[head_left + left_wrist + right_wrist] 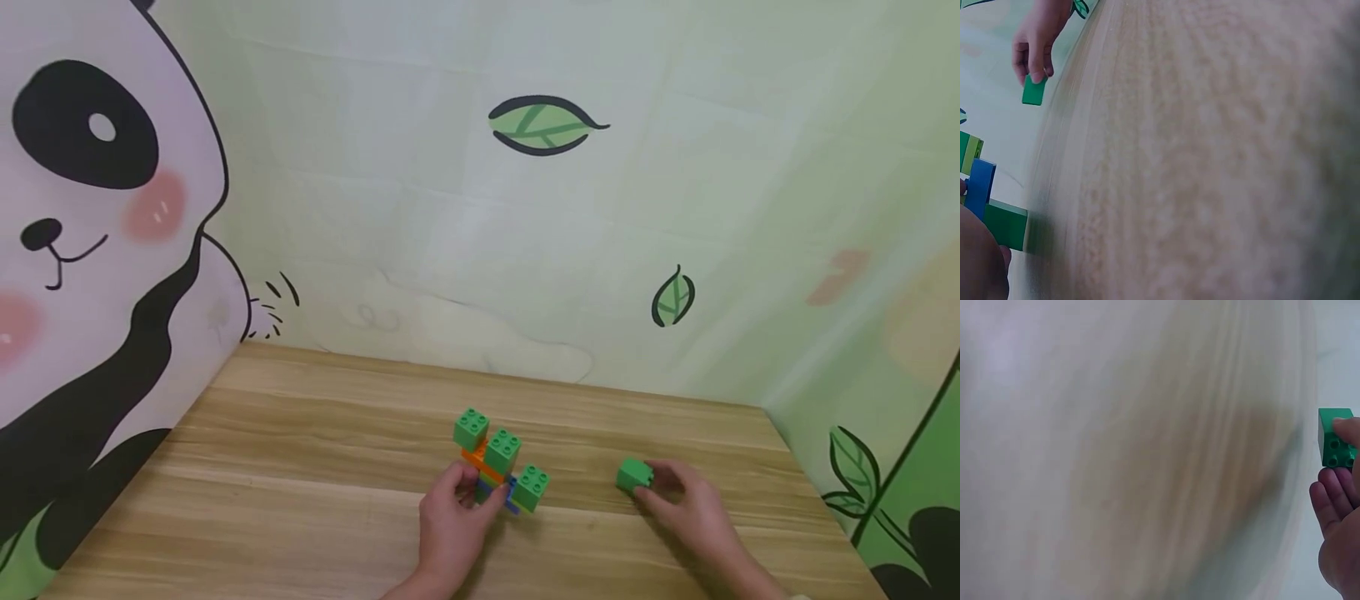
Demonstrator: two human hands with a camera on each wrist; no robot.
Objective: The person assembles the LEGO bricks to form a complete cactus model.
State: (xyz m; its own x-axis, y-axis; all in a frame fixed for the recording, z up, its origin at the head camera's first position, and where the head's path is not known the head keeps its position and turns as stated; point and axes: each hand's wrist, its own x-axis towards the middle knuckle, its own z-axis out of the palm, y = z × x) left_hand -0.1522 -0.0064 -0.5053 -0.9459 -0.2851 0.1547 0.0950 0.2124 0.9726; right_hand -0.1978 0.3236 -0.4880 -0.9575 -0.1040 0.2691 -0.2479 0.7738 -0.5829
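Observation:
My left hand [455, 521] grips a small structure of toy building blocks [491, 468] near the middle of the table. Green blocks with studs top it, over orange, blue and yellow-green pieces. In the left wrist view, a blue block [980, 187] and a dark green block [1007, 225] of it show beside the left hand [979, 256]. To the right, apart from the structure, my right hand [686, 504] pinches a single green block [634, 475] between thumb and fingers. The right wrist view has this green block [1329, 440] with its studs turned toward the hand [1342, 544].
The wood-grain table [300, 500] reaches back to a pale wall covering [420, 208] printed with leaves. A large printed panda [180, 275] covers the left side. Green printed plants [855, 467] border the table's right edge.

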